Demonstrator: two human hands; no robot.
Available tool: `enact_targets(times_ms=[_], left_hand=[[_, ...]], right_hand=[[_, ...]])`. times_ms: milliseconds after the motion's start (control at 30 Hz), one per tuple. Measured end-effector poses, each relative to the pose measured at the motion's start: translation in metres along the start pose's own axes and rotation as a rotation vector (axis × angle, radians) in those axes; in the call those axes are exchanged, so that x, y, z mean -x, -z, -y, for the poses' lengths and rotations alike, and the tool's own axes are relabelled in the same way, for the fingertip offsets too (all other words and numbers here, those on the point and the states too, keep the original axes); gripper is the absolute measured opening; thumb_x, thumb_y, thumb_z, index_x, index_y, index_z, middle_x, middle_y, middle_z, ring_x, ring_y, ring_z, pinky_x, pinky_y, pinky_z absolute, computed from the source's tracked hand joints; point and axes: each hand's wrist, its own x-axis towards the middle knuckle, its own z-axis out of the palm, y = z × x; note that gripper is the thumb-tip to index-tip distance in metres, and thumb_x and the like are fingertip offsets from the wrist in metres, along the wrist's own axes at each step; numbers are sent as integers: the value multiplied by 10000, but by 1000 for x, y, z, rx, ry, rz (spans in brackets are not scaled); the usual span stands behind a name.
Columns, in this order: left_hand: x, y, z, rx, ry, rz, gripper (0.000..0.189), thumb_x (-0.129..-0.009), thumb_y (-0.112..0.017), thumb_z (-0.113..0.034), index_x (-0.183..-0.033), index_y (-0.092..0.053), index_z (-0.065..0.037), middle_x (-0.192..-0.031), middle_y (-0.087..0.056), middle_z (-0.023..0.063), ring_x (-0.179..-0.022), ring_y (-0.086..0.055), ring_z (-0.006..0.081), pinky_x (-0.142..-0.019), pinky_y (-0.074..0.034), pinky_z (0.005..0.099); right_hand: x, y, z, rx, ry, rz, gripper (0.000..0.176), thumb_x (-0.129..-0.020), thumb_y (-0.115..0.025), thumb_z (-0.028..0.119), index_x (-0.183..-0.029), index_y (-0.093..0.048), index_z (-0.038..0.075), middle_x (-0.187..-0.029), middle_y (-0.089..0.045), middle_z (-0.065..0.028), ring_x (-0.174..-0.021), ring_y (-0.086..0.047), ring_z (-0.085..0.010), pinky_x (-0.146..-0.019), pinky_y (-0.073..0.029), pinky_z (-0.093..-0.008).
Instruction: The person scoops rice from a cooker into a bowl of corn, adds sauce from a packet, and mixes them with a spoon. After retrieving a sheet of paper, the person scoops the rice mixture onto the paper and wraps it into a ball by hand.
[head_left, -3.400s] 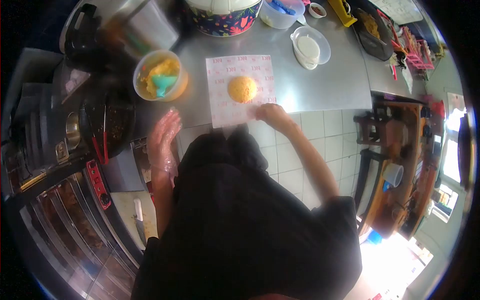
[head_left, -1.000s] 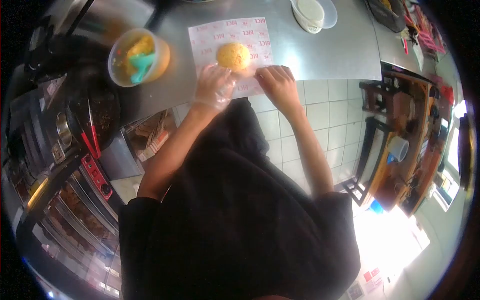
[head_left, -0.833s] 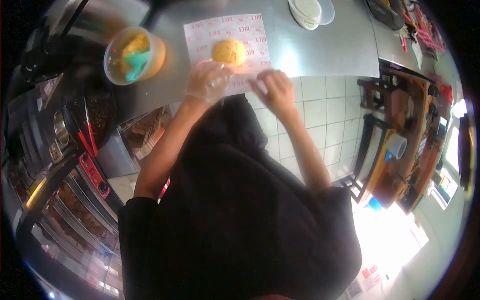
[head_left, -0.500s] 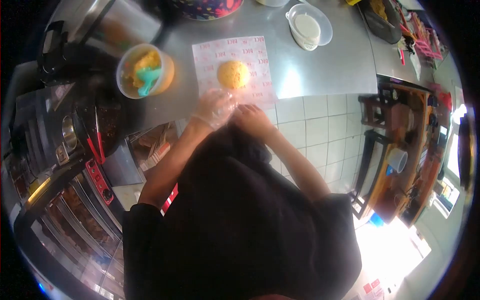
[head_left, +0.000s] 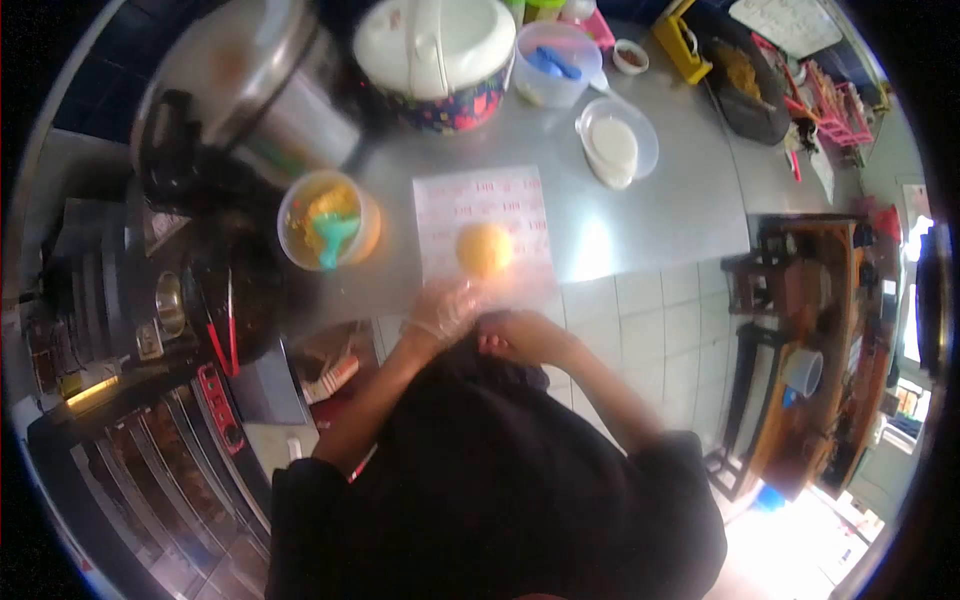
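A round yellow food piece (head_left: 485, 249) lies on a printed paper sheet (head_left: 480, 200) at the counter's front edge. My left hand (head_left: 446, 308), in a clear plastic glove, is at the sheet's lower left edge, just below the yellow piece; its fingers are blurred. Bare, my right hand (head_left: 518, 337) is beside it, just off the counter edge against the dark shirt, with its fingers curled in; what they hold, if anything, is hidden. A tub of yellow filling (head_left: 371, 235) with a teal utensil (head_left: 335, 232) stands left of the sheet.
Behind are a large metal pot (head_left: 300, 130), a flowered container with a white lid (head_left: 435, 50) and a bowl with blue items (head_left: 556, 90). A clear dish (head_left: 645, 140) sits at the right. Red-handled tongs (head_left: 232, 345) lie in a dark pan at left.
The view has tilted up, so the counter sits lower and more of its back shows. My right hand's fingers have curled in near the shirt; my left hand remains by the sheet.
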Motion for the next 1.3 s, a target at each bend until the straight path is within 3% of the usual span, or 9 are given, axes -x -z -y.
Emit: enact_targets(times_ms=[67, 200, 267, 333, 467, 800, 967, 1067, 1300], left_hand=[[8, -7, -1, -92, 111, 122, 227, -876, -704, -210, -1100, -719, -182, -1091, -700, 37, -1010, -662, 252, -891, -495, 464], [-1, -5, -2, -22, -19, 24, 205, -879, -705, -241, -1076, -715, -184, -1109, -681, 44, -1005, -651, 273, -900, -484, 472], [-12, 10, -14, -61, 75, 175, 172, -885, -700, -264, -1038, -712, -185, -1086, -678, 46, -993, -647, 287, -892, -482, 469], [-13, 12, -17, -63, 59, 123, 159, -890, -694, -265, -1028, -711, -186, -1086, -677, 45, -997, -646, 290, -892, -481, 467], [-19, 18, -20, -45, 93, 150, 146, -901, -679, -273, -1021, -714, -197, -1093, -671, 40, -1013, -641, 282, -912, -460, 463], [-17, 11, -18, -37, 102, 50, 145, -904, -686, -289, -1019, -718, -207, -1128, -644, 24, -1037, -630, 246, -921, -444, 467], [-16, 9, -20, -53, 129, 82, 163, -897, -696, -295, -1035, -711, -211, -1172, -626, 50, -1060, -618, 281, -929, -439, 496], [-18, 12, -19, -25, 91, 43, 189, -867, -712, -297, -1035, -693, -213, -1278, -567, 155, -1198, -534, 386, -1005, -393, 569], [-43, 35, -27, -194, 84, 138, 523, -929, -654, -352, -1358, -552, -70, -1530, -376, 256, -1446, -328, 430, -1204, -187, 611]], right_hand=[[-15, 53, 21, -384, -11, -26, 135, -907, -671, 170, -1001, -711, 81, -896, -716, -122, -752, -692, -315, -705, -553, -410], [-92, 104, -41, -76, -200, -343, 231, -907, -700, 218, -1091, -678, 80, -947, -713, -126, -878, -694, -295, -790, -552, -413], [-124, 100, -84, 111, -191, -375, 277, -903, -712, 238, -1132, -665, 89, -1008, -708, -119, -974, -689, -290, -840, -552, -420], [-149, 92, -111, 398, -257, -190, 454, -837, -788, 280, -1220, -618, 104, -1154, -659, -114, -1160, -619, -307, -929, -535, -462], [-164, 82, -128, 454, -280, 0, 695, -697, -897, 327, -1253, -569, 68, -1219, -620, -143, -1209, -588, -334, -958, -524, -503], [-173, 91, -127, 466, -322, 118, 814, -712, -895, 316, -1326, -422, 67, -1157, -662, -170, -1157, -630, -370, -945, -502, -527], [-159, 74, -149, 384, -172, 8, 410, -818, -778, 308, -1134, -611, 107, -1057, -689, -105, -1060, -672, -329, -910, -499, -508], [-136, 78, -127, 332, -95, -62, 183, -885, -683, 267, -994, -675, 120, -1006, -688, -83, -991, -684, -314, -879, -515, -468], [-61, 62, -71, 416, 149, -264, 177, -854, -614, 149, -1008, -683, 93, -1054, -700, -70, -1003, -683, -253, -878, -547, -415]])
